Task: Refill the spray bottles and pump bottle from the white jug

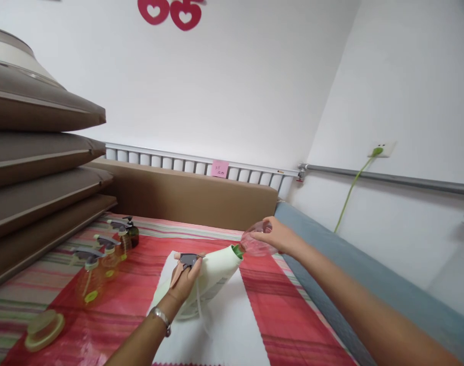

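Note:
My left hand (186, 280) is closed round a grey and peach trigger spray head (188, 261), whose clear dip tube (200, 300) hangs down. The same hand lies against a pale green jug (212, 272), tilted with its mouth up to the right; whether the fingers also grip the jug is hidden. With its fingers curled round it, my right hand (278, 235) holds a transparent pinkish bottle (257, 239) on its side. The bottle's neck meets the green mouth (237, 250) of the jug. I cannot make out any liquid flowing.
Several spray bottles (90, 284) line the left, near a dark pump bottle (133, 233) and a round yellowish lid (44, 329). A white sheet (232, 330) lies on the red striped cloth (289, 305). Brown cushions (45, 147) are stacked left; a brown panel (194, 198) stands behind.

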The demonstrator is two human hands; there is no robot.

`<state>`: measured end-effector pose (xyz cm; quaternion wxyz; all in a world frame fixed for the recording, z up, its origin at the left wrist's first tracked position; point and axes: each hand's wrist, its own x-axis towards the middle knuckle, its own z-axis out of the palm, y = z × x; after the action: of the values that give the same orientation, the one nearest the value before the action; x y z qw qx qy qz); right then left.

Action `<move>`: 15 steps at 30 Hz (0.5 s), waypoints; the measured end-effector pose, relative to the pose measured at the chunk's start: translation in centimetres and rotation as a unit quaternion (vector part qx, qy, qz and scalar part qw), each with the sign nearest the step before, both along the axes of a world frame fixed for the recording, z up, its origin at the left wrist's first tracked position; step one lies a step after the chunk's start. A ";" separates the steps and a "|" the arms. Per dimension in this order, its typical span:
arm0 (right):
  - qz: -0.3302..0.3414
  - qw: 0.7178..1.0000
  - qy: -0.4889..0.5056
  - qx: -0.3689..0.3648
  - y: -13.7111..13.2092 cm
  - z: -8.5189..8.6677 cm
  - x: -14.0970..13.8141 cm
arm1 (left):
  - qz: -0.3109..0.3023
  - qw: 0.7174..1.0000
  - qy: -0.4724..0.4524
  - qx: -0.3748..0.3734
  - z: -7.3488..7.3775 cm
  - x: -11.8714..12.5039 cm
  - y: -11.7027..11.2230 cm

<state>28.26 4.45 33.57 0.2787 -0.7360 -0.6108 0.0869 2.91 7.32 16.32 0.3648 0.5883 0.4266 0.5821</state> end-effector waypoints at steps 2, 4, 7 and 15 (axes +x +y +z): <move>0.016 0.998 -0.056 -0.001 0.2 0.3 -1.0 | -0.004 1.000 -0.006 -0.005 -0.1 0.0 0.0; 0.026 0.994 -0.109 -0.009 0.1 0.6 -2.2 | -0.007 1.000 -0.017 -0.011 -0.1 0.1 0.1; 0.030 0.981 -0.188 -0.027 -0.4 1.2 -4.4 | -0.009 0.999 -0.032 -0.014 -0.1 0.1 0.1; 0.065 0.936 -0.345 -0.028 -1.3 1.4 -9.9 | -0.011 0.998 -0.054 -0.033 -0.4 -0.6 0.0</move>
<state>18.38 3.12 34.99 0.0234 -0.6870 -0.7132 -0.1373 2.31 7.33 15.91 0.4134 0.5480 0.4187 0.5945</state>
